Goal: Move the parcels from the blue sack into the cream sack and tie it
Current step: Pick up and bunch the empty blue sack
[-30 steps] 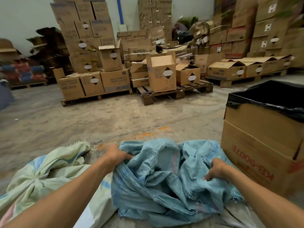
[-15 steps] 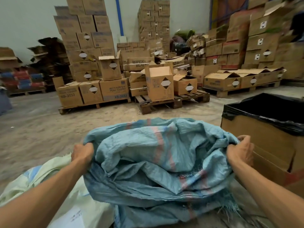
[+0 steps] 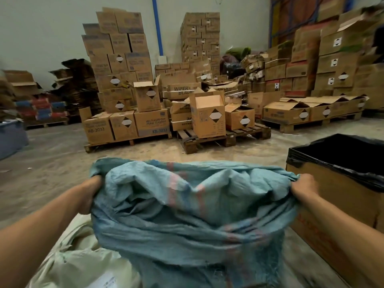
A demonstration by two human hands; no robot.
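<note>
A crumpled blue woven sack (image 3: 187,215) with faded red stripes hangs stretched wide in front of me, lifted off the floor. My left hand (image 3: 89,194) grips its left edge and my right hand (image 3: 304,187) grips its right edge, fingers curled into the fabric. The cream sack (image 3: 79,265) lies below at the lower left, partly under the blue one, with a white label showing. I see no parcels; the inside of the blue sack is hidden by its folds.
A large cardboard box (image 3: 340,206) lined with a black bag stands close on my right. Pallets stacked with cartons (image 3: 124,125) fill the back of the room. A grey-blue bin (image 3: 10,136) sits at the far left. Bare concrete floor (image 3: 52,167) lies between.
Both hands have raised the blue sack from the floor and pulled its edges apart, spreading it wide. The view has tilted up with it.
</note>
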